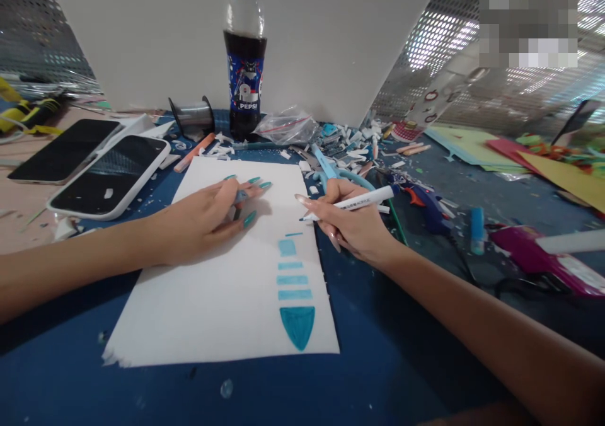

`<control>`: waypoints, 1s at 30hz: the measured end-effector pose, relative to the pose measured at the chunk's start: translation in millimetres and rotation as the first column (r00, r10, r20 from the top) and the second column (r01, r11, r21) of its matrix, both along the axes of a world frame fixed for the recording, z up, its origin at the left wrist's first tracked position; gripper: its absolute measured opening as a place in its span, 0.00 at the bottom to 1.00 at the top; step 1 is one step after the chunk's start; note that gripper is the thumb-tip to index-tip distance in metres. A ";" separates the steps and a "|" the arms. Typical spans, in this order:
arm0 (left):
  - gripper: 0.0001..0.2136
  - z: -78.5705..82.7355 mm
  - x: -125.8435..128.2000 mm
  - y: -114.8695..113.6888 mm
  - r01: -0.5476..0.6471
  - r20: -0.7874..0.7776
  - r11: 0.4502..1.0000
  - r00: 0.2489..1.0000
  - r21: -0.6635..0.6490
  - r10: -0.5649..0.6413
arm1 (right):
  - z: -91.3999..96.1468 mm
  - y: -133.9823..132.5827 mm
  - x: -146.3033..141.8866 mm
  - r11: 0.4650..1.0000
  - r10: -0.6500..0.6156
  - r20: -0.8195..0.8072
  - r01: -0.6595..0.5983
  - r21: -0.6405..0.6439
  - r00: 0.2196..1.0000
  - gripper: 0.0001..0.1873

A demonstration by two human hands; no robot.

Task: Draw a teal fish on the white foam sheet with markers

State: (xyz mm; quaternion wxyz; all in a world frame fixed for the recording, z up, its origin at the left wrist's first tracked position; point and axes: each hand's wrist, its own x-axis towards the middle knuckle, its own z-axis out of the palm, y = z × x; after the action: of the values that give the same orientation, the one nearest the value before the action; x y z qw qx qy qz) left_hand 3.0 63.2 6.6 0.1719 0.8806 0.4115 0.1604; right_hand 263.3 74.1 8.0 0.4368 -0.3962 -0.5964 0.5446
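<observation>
My right hand (352, 218) grips a white acrylic marker (363, 200) with a dark blue end, its tip at the right part of a white sheet of paper (212, 312). Below the tip, the sheet bears a thin blue line, several light blue bars (292, 280) and a darker teal pointed shape (297, 326). On the sheet's upper left rests my left hand (220, 215), fingers bent and teal nails showing. A small bluish thing (242, 195) shows between its thumb and fingers, mostly hidden. Just beyond my right hand lie light blue scissors (326, 164).
Two phones (111, 177) lie at left. Behind the paper stand a Pepsi bottle (244, 67), a spool (192, 117) and a plastic bag (286, 126), beside heaped scraps (350, 139). Glue guns (432, 208) with cords, a blue stick (477, 229) and coloured sheets (472, 145) lie right.
</observation>
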 end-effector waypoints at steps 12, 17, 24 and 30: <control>0.10 5.7 -5.2 5.2 0.085 -0.014 0.996 0.996 -0.040 -0.085 | 3.9 9.4 -29.9 0.997 0.041 0.015 -0.041 0.059 0.999 0.34; 0.09 2.5 -5.0 4.0 0.079 0.023 0.997 0.997 -0.009 -0.078 | 7.2 7.3 -35.6 0.986 0.118 0.132 -0.132 0.104 0.984 0.35; 0.06 2.4 -5.3 4.5 0.090 0.078 0.995 0.993 -0.031 -0.088 | 1.7 9.6 -26.8 0.959 0.170 0.252 -0.218 0.181 0.953 0.31; 0.06 9.3 -2.0 3.6 0.081 0.052 0.994 0.996 -0.071 -0.077 | 4.5 11.5 -28.7 0.922 0.224 0.290 -0.298 0.246 0.931 0.27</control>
State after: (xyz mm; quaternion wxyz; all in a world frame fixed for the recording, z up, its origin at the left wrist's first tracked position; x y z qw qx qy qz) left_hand 1.0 66.7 15.9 0.2203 0.8851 0.3777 0.1597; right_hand 234.6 85.6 12.5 0.3315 -0.3124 -0.7678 0.4506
